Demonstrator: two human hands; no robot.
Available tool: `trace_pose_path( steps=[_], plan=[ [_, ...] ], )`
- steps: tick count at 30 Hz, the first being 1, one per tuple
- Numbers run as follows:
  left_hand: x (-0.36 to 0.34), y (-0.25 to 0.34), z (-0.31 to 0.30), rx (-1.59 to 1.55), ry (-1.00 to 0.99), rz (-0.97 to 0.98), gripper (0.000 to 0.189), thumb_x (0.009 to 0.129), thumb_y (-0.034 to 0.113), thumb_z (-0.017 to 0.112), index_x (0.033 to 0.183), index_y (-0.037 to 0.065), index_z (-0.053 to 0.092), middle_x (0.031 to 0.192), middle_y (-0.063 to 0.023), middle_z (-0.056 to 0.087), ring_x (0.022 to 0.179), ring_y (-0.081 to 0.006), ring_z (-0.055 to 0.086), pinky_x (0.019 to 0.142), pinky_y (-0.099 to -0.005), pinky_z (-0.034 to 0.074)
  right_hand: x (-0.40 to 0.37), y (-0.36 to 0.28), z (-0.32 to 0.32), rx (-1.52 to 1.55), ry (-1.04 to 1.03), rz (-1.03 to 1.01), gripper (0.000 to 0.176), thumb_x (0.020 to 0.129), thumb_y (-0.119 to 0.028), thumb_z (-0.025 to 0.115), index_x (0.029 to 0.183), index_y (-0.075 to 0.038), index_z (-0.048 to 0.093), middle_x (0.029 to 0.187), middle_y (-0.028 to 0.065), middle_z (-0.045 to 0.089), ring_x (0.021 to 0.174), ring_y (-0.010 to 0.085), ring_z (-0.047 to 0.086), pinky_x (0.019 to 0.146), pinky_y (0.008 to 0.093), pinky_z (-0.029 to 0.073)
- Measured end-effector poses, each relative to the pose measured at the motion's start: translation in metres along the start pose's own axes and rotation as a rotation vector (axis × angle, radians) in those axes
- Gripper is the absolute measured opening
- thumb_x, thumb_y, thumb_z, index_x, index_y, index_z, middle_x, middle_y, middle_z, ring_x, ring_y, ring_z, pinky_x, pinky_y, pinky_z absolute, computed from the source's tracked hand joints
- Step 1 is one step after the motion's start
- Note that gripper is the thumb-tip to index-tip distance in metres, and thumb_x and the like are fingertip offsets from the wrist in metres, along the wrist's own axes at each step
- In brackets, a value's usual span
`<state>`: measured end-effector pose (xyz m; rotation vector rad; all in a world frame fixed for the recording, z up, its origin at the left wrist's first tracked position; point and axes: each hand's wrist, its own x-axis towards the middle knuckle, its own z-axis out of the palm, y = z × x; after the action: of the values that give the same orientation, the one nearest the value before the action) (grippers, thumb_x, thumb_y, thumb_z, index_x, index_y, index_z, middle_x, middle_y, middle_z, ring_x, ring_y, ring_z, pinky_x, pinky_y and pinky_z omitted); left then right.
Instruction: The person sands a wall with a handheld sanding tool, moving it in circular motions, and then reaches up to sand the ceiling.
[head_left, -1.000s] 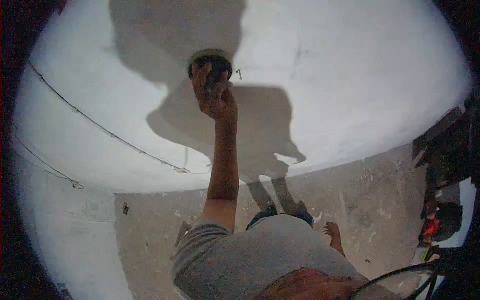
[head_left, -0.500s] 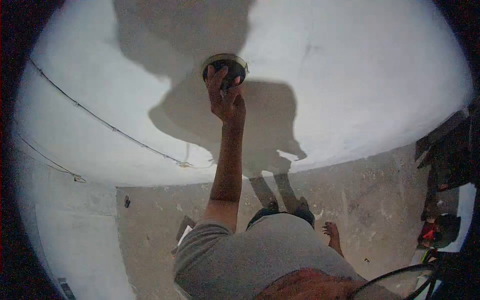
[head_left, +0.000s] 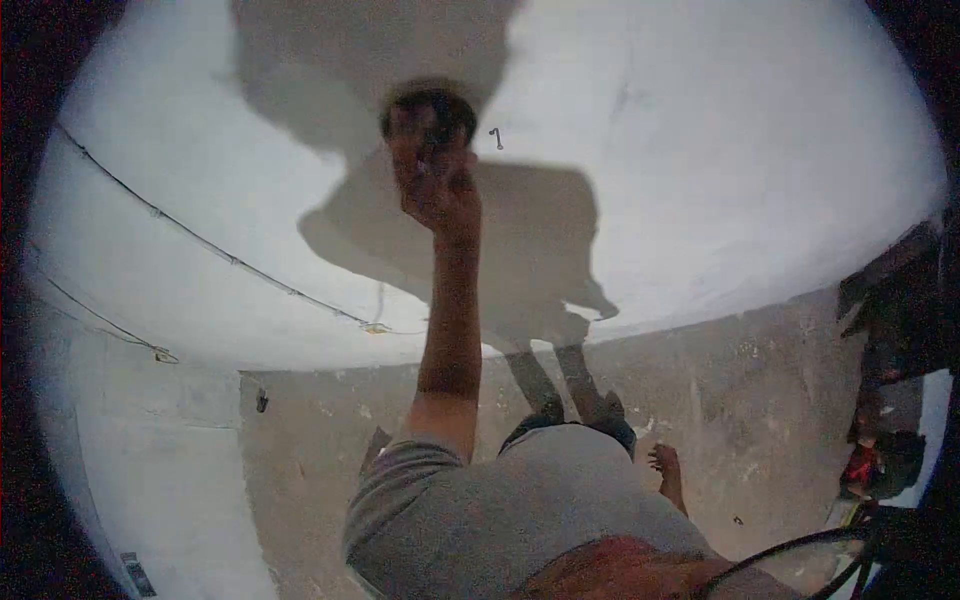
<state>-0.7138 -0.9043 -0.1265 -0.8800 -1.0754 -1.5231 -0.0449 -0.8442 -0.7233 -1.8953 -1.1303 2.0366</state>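
Note:
My left hand (head_left: 432,190) is raised in front of the white wall (head_left: 690,190), its fingers closed over a round dark object (head_left: 455,110). Blur and the shadow around it hide what kind of object it is. Just to its right a small bent metal hook (head_left: 496,138) sticks out of the wall, apart from the object. My right hand (head_left: 663,458) hangs low beside my body with its fingers apart, holding nothing.
A cable (head_left: 205,245) runs slantwise down the wall at the left, ending near a small yellowish fitting (head_left: 375,328). Bare grey-brown floor (head_left: 720,410) lies below. Dark objects and a red item (head_left: 862,465) stand at the right edge.
My left hand has moved left and slightly up with the round object. The hook, earlier at the object's right rim, now stands apart from it. My right hand has barely moved.

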Motion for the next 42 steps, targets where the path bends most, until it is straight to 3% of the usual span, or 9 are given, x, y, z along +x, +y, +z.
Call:
trace_pose_path(
  steps=[8,14,16,18,21,23,36,39,42],
  plan=[
    [0.019,0.001,0.004,-0.111,0.004,-0.264,0.022,0.081,0.0,0.071,0.084,0.022,0.074,0.124,-0.0079,0.064,0.127,-0.0363,0.051,0.108,-0.0486,0.041,-0.008,-0.01,0.027,-0.099,0.039,0.134,0.028,0.098,-0.025,0.051,0.117,-0.005,0.057,0.091,0.0129,0.07,0.063,0.0241,0.067,0.048,0.0376,0.05],
    [0.053,-0.011,0.021,0.016,-0.033,0.204,0.023,0.078,0.003,0.074,0.088,0.023,0.075,0.126,-0.0066,0.063,0.128,-0.035,0.05,0.109,-0.0481,0.041,0.005,-0.046,0.036,-0.171,0.107,-0.01,0.03,0.096,-0.029,0.057,0.113,-0.004,0.058,0.083,0.0138,0.066,0.058,0.0217,0.064,0.047,0.0344,0.049],
    [0.013,-0.008,0.0,-0.419,0.019,-0.522,0.02,0.075,0.005,0.076,0.088,0.021,0.076,0.126,-0.0064,0.062,0.127,-0.0356,0.05,0.109,-0.0501,0.042,0.057,-0.012,0.004,0.094,-0.151,-0.057,0.034,0.095,-0.031,0.058,0.112,-0.001,0.059,0.086,0.0148,0.068,0.059,0.0215,0.065,0.05,0.0341,0.052],
    [-0.015,-0.032,-0.013,0.182,-0.037,0.089,0.019,0.076,0.004,0.076,0.087,0.02,0.076,0.125,-0.0061,0.062,0.127,-0.0365,0.05,0.108,-0.0513,0.043,0.008,-0.052,0.022,-0.012,-0.053,-0.093,0.035,0.095,-0.031,0.058,0.112,-0.001,0.059,0.087,0.0151,0.068,0.059,0.022,0.065,0.05,0.0337,0.052],
    [-0.01,-0.031,-0.015,0.053,0.004,0.027,0.021,0.078,0.003,0.074,0.088,0.022,0.076,0.125,-0.0058,0.063,0.126,-0.0371,0.05,0.108,-0.0512,0.044,-0.005,-0.051,0.011,-0.511,0.037,-0.044,0.038,0.092,-0.033,0.062,0.111,0.0,0.061,0.092,0.0172,0.069,0.061,0.0239,0.066,0.051,0.0341,0.053],
    [0.006,-0.029,-0.012,0.006,-0.006,-0.093,0.021,0.078,0.003,0.074,0.086,0.023,0.076,0.124,-0.0063,0.063,0.125,-0.0364,0.051,0.107,-0.0501,0.045,0.036,0.032,-0.016,0.007,-0.085,-0.097,0.039,0.088,-0.032,0.068,0.11,0.0,0.062,0.085,0.0155,0.068,0.06,0.0248,0.066,0.052,0.0367,0.054],
    [-0.033,-0.007,-0.079,0.466,0.194,-0.123,0.027,0.094,0.007,0.056,0.12,0.002,0.061,0.124,-0.0147,0.061,0.115,-0.0292,0.059,0.097,-0.0392,0.05,0.02,-0.088,0.012,-0.147,-0.012,-0.045,0.034,0.094,-0.028,0.059,0.115,-0.001,0.06,0.094,0.0155,0.069,0.064,0.0282,0.068,0.051,0.0406,0.056],
    [-0.108,0.03,-0.098,0.204,0.096,-0.498,0.033,0.094,0.012,0.059,0.126,0.002,0.055,0.123,-0.0159,0.061,0.117,-0.0284,0.058,0.098,-0.0438,0.051,-0.003,-0.072,-0.023,-0.037,-0.09,0.178,0.037,0.097,-0.028,0.054,0.121,-0.001,0.057,0.1,0.0176,0.069,0.067,0.0275,0.068,0.055,0.039,0.055],
    [-0.102,0.061,-0.054,-0.11,-0.077,-0.134,0.035,0.091,0.011,0.065,0.123,0.001,0.057,0.123,-0.0161,0.062,0.122,-0.0305,0.055,0.1,-0.0485,0.048,-0.041,-0.09,-0.017,-0.371,0.0,0.131,0.037,0.096,-0.027,0.055,0.124,-0.003,0.055,0.103,0.0176,0.068,0.067,0.0276,0.068,0.055,0.0383,0.054]
  ],
)
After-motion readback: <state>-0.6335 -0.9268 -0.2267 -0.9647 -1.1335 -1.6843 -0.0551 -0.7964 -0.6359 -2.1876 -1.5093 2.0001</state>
